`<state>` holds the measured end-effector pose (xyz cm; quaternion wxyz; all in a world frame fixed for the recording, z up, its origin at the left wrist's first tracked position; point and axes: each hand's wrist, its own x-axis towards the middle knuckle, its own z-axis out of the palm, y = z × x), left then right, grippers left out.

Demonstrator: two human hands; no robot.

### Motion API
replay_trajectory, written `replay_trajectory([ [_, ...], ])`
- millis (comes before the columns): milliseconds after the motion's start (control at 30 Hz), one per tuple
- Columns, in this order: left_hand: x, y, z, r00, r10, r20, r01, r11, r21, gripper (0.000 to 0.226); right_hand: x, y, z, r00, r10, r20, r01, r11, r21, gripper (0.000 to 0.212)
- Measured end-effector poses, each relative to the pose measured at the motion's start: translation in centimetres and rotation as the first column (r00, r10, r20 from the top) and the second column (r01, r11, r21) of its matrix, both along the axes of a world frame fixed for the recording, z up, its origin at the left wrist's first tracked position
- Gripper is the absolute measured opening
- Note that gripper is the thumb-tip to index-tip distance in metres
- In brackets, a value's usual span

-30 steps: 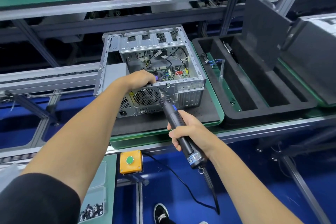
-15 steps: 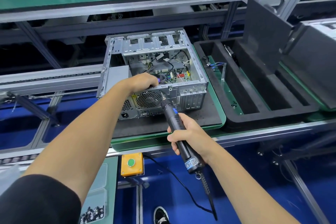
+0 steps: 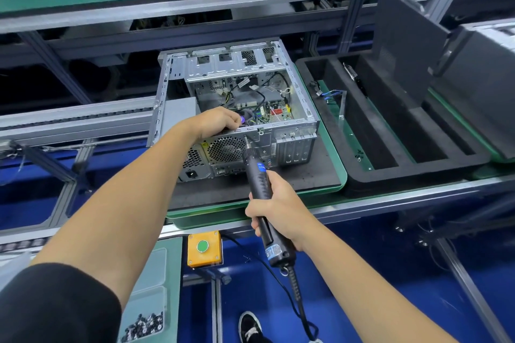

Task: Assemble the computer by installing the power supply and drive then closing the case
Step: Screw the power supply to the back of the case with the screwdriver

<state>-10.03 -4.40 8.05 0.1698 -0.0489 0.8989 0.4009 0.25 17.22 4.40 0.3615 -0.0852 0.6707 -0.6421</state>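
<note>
an assembly line with blue floor below and a green-edged worktop [image 3: 320,198] ran across the view. nearest, a compartment of small dark screws [image 3: 143,326] and a yellow button box [image 3: 204,248] sat at the rail. the right hand [image 3: 276,210] had its grip curled tight round the electric screwdriver [image 3: 259,184], bit tip touching the rear panel just above the fan grille. the left hand [image 3: 217,122] rested over the rear top edge of the computer case [image 3: 237,108], fingers curled onto the rim; what they pinched, i could not tell. the open case lay on a dark mat, likely heavy, stiff sheet metal with sharp edges, best held by the frame, not the fragile board and cables inside. beyond right, a black foam tray [image 3: 390,170]
</note>
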Motion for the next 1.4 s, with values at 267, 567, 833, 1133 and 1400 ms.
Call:
replay_trajectory([
  [267,0.0,-0.1,0.0,1.000,-0.022,-0.007,0.022,0.999,-0.033,0.032,-0.3,-0.5,0.1,0.999,-0.002,-0.046,0.005,0.999,0.052,0.044],
  [567,-0.2,0.5,-0.1,0.999,0.027,-0.037,-0.030,0.996,-0.078,0.025,-1.2,-0.4,0.2,0.996,0.002,-0.086,0.009,0.991,0.131,0.034],
  [833,-1.4,2.1,-0.2,0.988,0.102,-0.115,-0.124,0.971,-0.203,0.032,-1.9,0.4,1.8,0.999,0.022,0.035,-0.024,0.996,0.083,0.038],
  [1133,-2.0,3.9,-0.4,0.923,0.138,-0.358,-0.220,0.955,-0.198,0.027,-2.3,1.2,2.4,0.995,0.053,0.080,-0.057,0.997,0.048,0.027],
  [1400,-2.2,5.9,-0.6,0.925,0.227,-0.304,-0.298,0.930,-0.214,0.030,0.5,1.4,1.9,0.985,0.161,0.068,-0.166,0.984,0.070,0.033],
])
